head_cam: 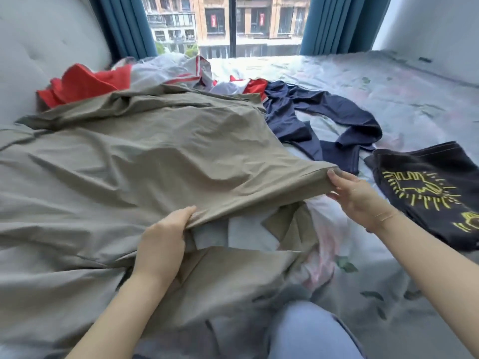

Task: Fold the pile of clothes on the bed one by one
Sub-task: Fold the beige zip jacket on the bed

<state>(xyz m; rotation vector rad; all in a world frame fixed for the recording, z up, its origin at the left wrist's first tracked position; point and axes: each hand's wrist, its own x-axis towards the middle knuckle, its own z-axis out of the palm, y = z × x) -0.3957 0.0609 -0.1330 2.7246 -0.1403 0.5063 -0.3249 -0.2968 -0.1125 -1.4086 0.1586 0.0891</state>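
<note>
Right now the large khaki-olive cotton garment [145, 151] lies spread over the left half of the bed [375, 81], and both hands hold its near hem. The left hand [162, 239] grips a bunched stretch of the hem, fingers curled round the cloth; the right hand [359, 195] pinches the hem's right corner between thumb and fingertips. To do this step well, I would draw the two holds apart until the hem runs taut and straight, then lay the cloth flat and smooth its creases before making any fold, since the body is still rumpled.

Open room lies toward the bed's far right corner and along its right edge, where the pale floral sheet shows bare. A dark navy garment [324, 117] sprawls just beyond the right hand, and a black T-shirt with a yellow line print [425, 190] lies folded at the right edge. Red and white clothes [85, 84] are heaped at the far left, by the padded headboard [49, 47].
</note>
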